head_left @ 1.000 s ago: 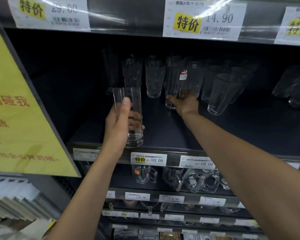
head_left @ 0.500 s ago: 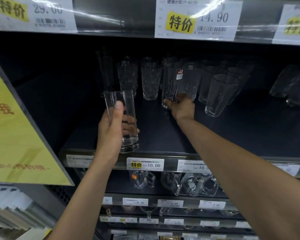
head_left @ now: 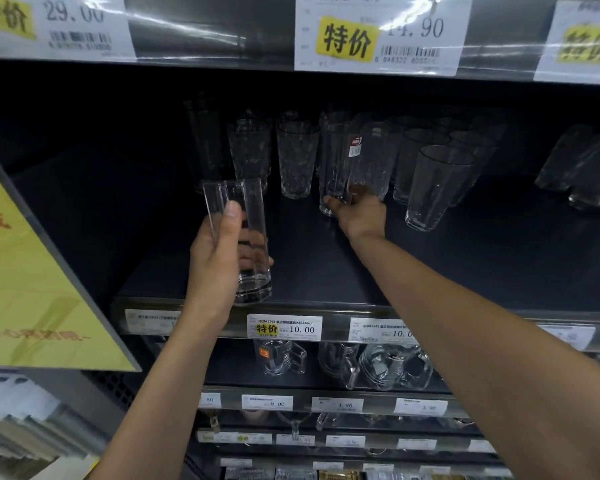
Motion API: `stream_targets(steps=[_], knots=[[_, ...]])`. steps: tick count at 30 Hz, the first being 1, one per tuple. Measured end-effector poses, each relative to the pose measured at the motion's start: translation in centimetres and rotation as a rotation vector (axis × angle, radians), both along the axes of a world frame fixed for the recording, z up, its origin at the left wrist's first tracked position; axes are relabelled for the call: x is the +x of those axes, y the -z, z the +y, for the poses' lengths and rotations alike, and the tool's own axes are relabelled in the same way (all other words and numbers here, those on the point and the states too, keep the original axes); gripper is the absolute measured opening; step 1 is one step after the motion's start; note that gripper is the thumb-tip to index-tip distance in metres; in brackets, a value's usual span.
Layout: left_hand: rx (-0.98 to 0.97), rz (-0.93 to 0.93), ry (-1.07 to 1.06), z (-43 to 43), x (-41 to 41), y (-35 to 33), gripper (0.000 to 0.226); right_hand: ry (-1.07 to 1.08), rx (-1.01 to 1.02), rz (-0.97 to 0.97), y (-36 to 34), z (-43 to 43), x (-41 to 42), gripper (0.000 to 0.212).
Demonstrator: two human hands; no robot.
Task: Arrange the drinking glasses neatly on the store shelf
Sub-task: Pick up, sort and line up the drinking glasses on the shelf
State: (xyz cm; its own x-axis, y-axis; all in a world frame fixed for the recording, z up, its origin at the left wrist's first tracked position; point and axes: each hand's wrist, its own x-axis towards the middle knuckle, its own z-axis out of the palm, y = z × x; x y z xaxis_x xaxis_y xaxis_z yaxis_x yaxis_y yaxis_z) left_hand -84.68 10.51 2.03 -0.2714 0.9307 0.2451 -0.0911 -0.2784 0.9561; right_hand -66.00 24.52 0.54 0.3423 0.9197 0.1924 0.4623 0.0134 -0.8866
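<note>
A dark shelf (head_left: 430,265) is seen running across the view, with a metal strip along its front edge. A large yellow sign (head_left: 32,271) is hung at its left end. A row of clear drinking glasses (head_left: 297,157) is set along the back edge, from about the middle towards the right; most stand upright, and those at the far right end (head_left: 582,168) are blurred. A tapered glass (head_left: 437,188) is placed a little forward of the row, right of centre.

On the shelf below, glass mugs (head_left: 388,368) are stored just under the front edge.

A tall straight glass (head_left: 248,209) is held upright over the front edge, left of centre, by the left hand (head_left: 215,261): the thumb is pressed up its near side and the fingers are wrapped round the far side (they are seen through the glass). Whether its base touches the shelf cannot be told.

The right hand (head_left: 362,216) is reached deep towards the back edge, where its thumb and curled fingers are closed round the base of a sticker-marked glass (head_left: 336,161) standing in the row.

A white and yellow price label (head_left: 284,328) reading 10.00 is fixed to the front strip, just right of the left wrist.
</note>
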Motion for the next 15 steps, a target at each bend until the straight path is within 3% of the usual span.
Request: stream_targets(steps=[15], knots=[[-0.026,0.035,0.010,-0.11,-0.02,-0.15,0.071,-0.040,-0.028,-0.026,0.07,-0.11,0.04,0.049]])
